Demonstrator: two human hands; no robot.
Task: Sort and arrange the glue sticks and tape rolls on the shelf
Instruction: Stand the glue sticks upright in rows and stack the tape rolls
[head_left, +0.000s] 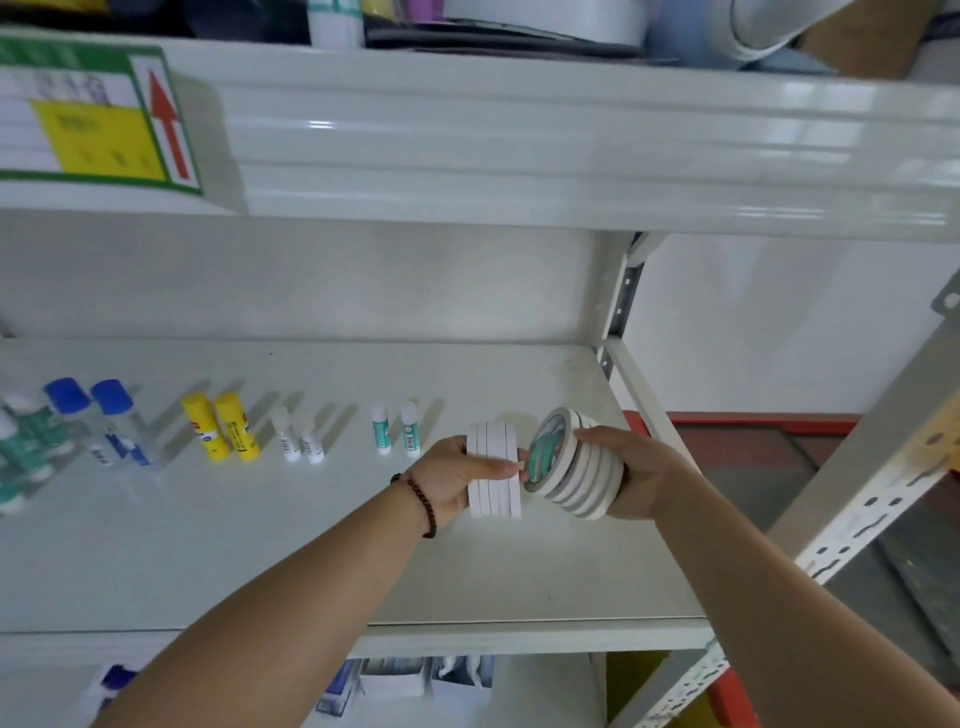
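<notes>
Over the right part of the white shelf (311, 545), my left hand (457, 475) grips a stack of several thin white tape rolls (493, 470) held on edge. My right hand (631, 470) grips a second stack of several cream tape rolls (576, 467), tilted so its open core faces left. The two stacks nearly touch. Glue sticks stand in pairs along the shelf: two white-and-teal ones (397, 428), two small white ones (298, 441), two yellow ones (221, 426), two with blue caps (98, 415), and several teal ones (26, 441) at the far left edge.
An upper shelf beam (519, 150) with a green, yellow and red-arrow label (98, 119) hangs overhead. A slotted metal upright (857, 509) stands at the right. Boxes (395, 680) sit on the shelf below. Large rolls (571, 21) lie on the top shelf.
</notes>
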